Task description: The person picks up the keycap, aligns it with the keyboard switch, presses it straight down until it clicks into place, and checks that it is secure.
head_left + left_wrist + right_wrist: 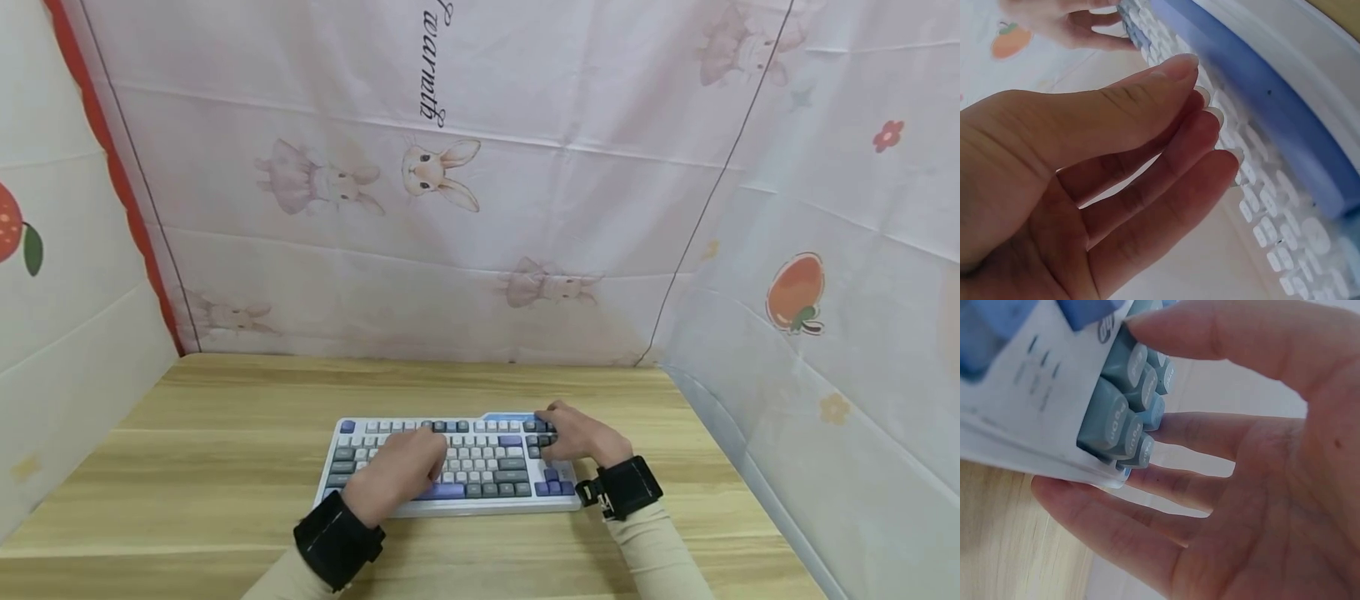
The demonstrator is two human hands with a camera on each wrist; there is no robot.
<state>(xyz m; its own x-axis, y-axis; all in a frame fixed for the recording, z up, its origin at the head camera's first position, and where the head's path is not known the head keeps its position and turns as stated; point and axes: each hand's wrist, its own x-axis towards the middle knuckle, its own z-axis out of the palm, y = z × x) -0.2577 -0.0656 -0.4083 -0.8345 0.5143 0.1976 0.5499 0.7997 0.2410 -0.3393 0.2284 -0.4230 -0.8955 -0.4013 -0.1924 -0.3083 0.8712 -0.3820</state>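
A white keyboard (pixel 480 463) with white, grey and purple keys lies flat on the wooden table. Over its left-middle keys hovers my left hand (pixel 401 468), palm down. In the left wrist view its fingers are loosely bent, thumb close to the index finger, fingertips right at the white keys (pixel 1266 231), nothing between them. At the far right corner, my right hand (pixel 583 435) holds the keyboard. Seen from the right wrist, the thumb (pixel 1210 328) lies over the grey keys (pixel 1107 419) while the other fingers reach round the side edge.
The wooden table (pixel 187 467) extends around the keyboard. Behind it hangs a pale cloth (pixel 465 317) printed with rabbits. White cloth walls enclose both sides, the right one (pixel 847 467) close beyond the table's edge. Each wrist wears a black band (pixel 339 540).
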